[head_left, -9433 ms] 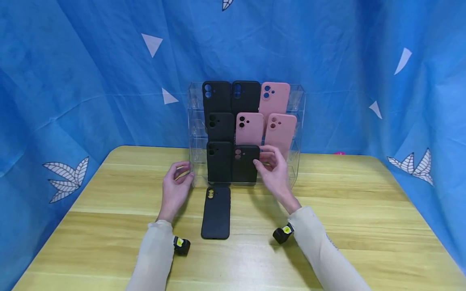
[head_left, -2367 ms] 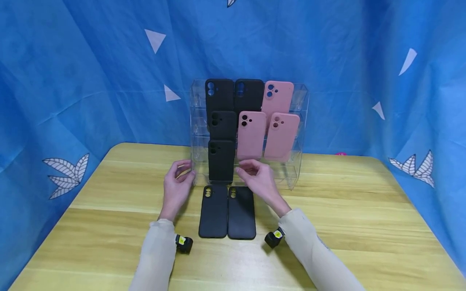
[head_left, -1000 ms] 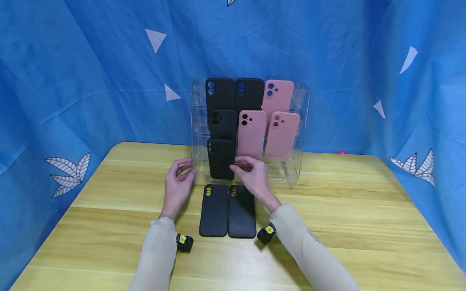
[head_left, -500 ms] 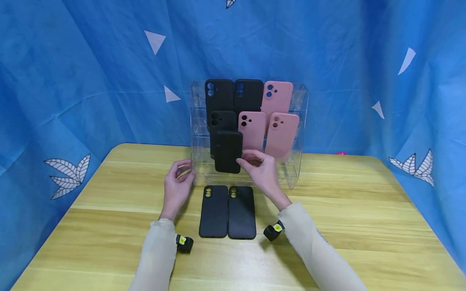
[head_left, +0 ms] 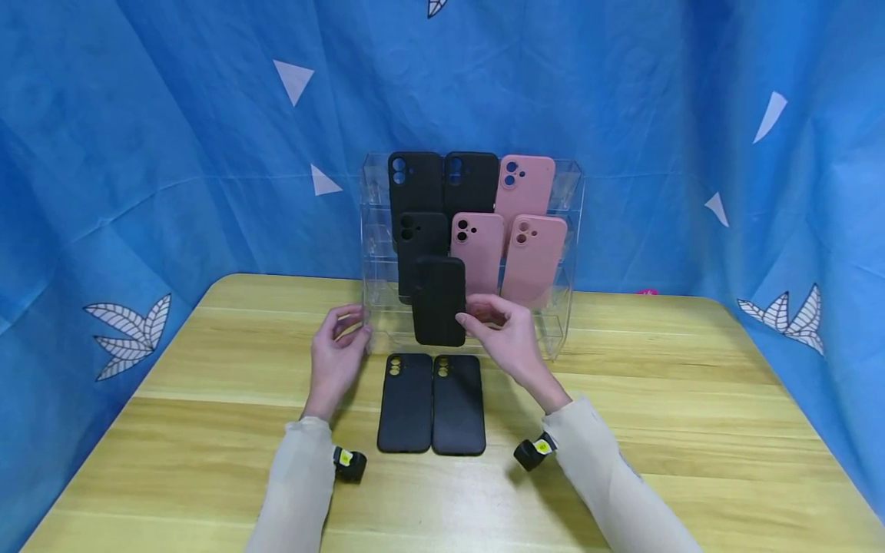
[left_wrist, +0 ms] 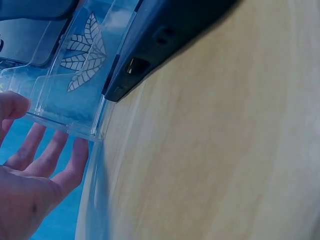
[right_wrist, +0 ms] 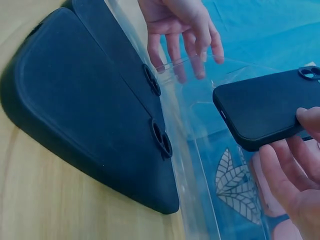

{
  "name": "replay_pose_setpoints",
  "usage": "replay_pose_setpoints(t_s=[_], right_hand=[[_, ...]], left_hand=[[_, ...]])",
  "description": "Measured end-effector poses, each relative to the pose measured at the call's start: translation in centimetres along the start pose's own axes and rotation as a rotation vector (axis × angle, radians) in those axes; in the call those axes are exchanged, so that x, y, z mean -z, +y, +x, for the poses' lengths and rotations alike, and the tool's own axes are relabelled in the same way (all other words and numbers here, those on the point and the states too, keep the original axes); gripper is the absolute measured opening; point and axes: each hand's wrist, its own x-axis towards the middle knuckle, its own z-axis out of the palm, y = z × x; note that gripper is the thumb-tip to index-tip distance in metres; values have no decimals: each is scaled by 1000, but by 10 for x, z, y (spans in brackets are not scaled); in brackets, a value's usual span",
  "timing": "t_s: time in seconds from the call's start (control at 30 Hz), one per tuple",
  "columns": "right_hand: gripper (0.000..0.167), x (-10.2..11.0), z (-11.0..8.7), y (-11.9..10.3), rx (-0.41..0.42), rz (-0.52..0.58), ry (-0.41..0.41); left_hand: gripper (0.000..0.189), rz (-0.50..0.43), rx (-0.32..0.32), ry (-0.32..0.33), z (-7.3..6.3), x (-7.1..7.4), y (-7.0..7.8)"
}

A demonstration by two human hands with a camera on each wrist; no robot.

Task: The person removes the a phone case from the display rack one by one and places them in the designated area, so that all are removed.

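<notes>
My right hand [head_left: 508,334] pinches a black phone case [head_left: 439,303] by its right edge, thumb on the back, in front of the clear acrylic rack [head_left: 387,338]. In the right wrist view the held case [right_wrist: 270,107] is tilted, its camera cutout at the far end. My left hand [head_left: 336,357] grips the rack's left side, thumb in front and fingers behind, as the left wrist view shows. Two black phone cases, a left one [head_left: 405,407] and a right one [head_left: 459,407], lie side by side on the table before the rack.
On the rack's top tier stand two black cases [head_left: 415,184] and a pink case [head_left: 525,188]. Below them are a black case [head_left: 422,238] and two pink cases [head_left: 535,261]. A blue patterned cloth [head_left: 207,153] hangs behind the wooden table [head_left: 691,399].
A second black case came to lie beside the first on the table. The right hand then lifted another black case out of the rack's lowest tier and drew it forward. The left hand stayed put.
</notes>
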Motion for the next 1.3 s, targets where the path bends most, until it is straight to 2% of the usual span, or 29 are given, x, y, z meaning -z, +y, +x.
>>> replay_pose_setpoints(t_s=[0.27,0.53,0.87,1.3], right_hand=[[25,4,-8,2,18,38,-72],[32,10,-17,7,-50,106,-133],[45,19,-27,15,-141,95,-151],[56,32,-37,20,-178,111,-156]], left_hand=[[31,-6,7,-9,1,1,0],[30,-12,5,-3,0,0,-1],[31,-9,-2,-4,1,1,-2],[31,-2,16,-12,1,1,1]])
